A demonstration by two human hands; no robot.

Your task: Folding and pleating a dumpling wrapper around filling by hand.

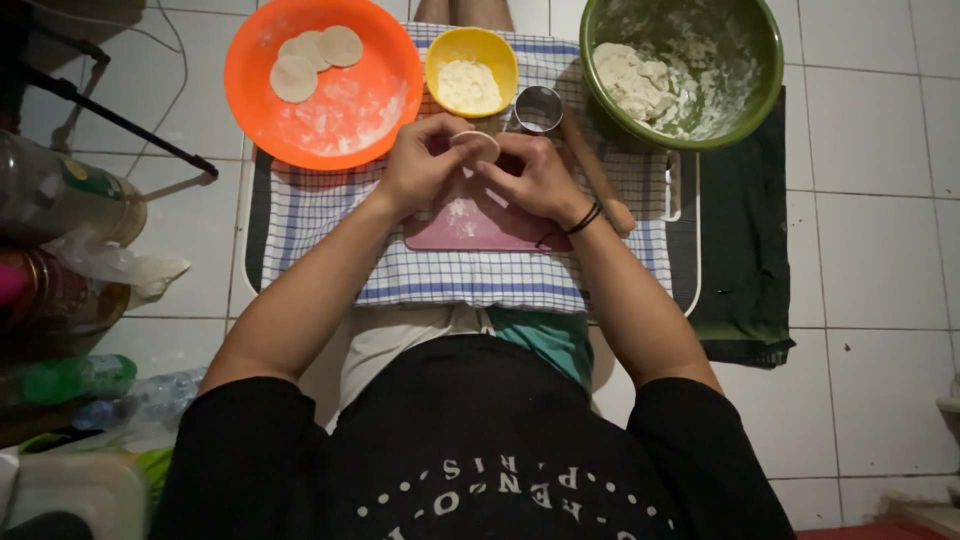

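Note:
My left hand (425, 158) and my right hand (533, 177) meet above a pink cutting board (478, 226), and both pinch the same small round dough disc (474, 139) between their fingertips. The board lies on a blue-and-white checked cloth (320, 210). Three flat dough discs (312, 58) rest in an orange plate (325, 85) dusted with flour at the upper left. A yellow bowl of flour (471, 70) stands just beyond my hands. A round metal cutter (538, 108) sits next to it. A wooden rolling pin (597, 175) lies under my right wrist.
A green bowl (683, 68) holding a lump of dough stands at the upper right, over a dark cloth (745, 250). Bottles and a plastic bag (70, 240) crowd the left edge. A black rod (110, 115) and a cable cross the white tiled floor at the upper left.

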